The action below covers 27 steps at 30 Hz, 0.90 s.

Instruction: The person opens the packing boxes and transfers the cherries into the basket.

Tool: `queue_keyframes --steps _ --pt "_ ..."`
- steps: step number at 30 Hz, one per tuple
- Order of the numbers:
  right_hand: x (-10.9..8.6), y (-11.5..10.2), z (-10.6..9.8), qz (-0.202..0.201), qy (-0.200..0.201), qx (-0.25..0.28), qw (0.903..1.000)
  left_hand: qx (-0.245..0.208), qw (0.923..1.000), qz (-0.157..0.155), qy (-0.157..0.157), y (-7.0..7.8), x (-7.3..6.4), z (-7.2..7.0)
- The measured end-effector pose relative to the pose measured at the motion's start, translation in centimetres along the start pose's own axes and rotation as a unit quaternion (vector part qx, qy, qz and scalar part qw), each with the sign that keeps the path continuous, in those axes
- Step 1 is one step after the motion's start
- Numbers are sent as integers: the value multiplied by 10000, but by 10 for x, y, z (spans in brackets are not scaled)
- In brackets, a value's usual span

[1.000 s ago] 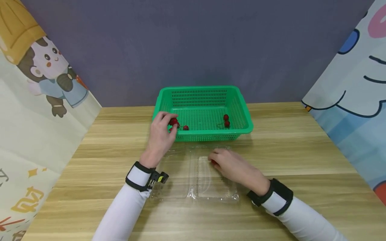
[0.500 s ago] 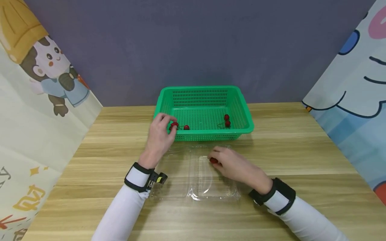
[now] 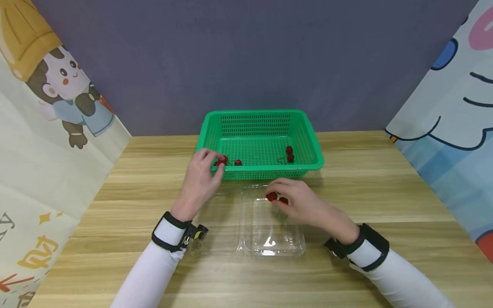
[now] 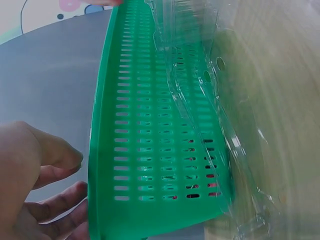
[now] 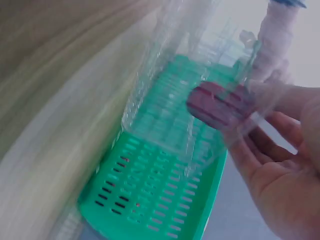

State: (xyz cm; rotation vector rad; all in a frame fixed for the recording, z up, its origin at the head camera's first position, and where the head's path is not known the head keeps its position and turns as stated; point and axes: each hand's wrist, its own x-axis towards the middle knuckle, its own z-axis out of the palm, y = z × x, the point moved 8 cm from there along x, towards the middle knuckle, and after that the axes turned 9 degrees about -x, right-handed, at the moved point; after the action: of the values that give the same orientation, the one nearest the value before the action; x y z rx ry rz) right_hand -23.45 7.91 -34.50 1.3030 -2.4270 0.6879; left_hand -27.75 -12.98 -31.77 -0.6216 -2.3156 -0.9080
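Observation:
My right hand (image 3: 298, 201) pinches a dark red cherry (image 3: 271, 196) above the right half of a clear plastic clamshell box (image 3: 269, 239). A second cherry (image 3: 283, 200) shows by the thumb, a thin green stem below it. The right wrist view has red fruit (image 5: 215, 105) at the fingertips, blurred behind clear plastic. My left hand (image 3: 200, 175) reaches over the front left corner of a green slotted basket (image 3: 269, 174). Its fingers are spread and loosely bent, with several cherries (image 3: 221, 163) just beyond them. No fruit shows among those fingers (image 4: 60, 200) in the left wrist view.
Inside the basket, one cherry (image 3: 238, 162) lies near the front wall and two cherries (image 3: 289, 154) at the right. The box's flat left half (image 3: 223, 226) lies on the wooden table (image 3: 358, 184). A dark panel (image 3: 254, 55) stands behind the basket.
My right hand has risen from the box toward the basket, bringing the cherries into view. My left hand has dropped slightly; the cherry at its fingertips now sits lower, away from the grip.

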Motion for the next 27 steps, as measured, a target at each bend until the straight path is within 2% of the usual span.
queue_keyframes --steps 5,11,17,24,27 --pt "1 5 -21 -278 642 388 9968 37 9999 136 -58 2 -2 -1" --pt "2 18 -44 -212 1115 775 9905 47 9991 417 -77 6 -4 0" --pt "5 30 -66 319 1651 916 9815 123 9983 560 -135 9 -6 1" --pt "10 33 -94 1175 2311 885 9617 165 9984 506 -202 9 -7 3" --pt "9 43 -98 1523 2517 784 9525 207 9984 458 -252 9 -8 3"
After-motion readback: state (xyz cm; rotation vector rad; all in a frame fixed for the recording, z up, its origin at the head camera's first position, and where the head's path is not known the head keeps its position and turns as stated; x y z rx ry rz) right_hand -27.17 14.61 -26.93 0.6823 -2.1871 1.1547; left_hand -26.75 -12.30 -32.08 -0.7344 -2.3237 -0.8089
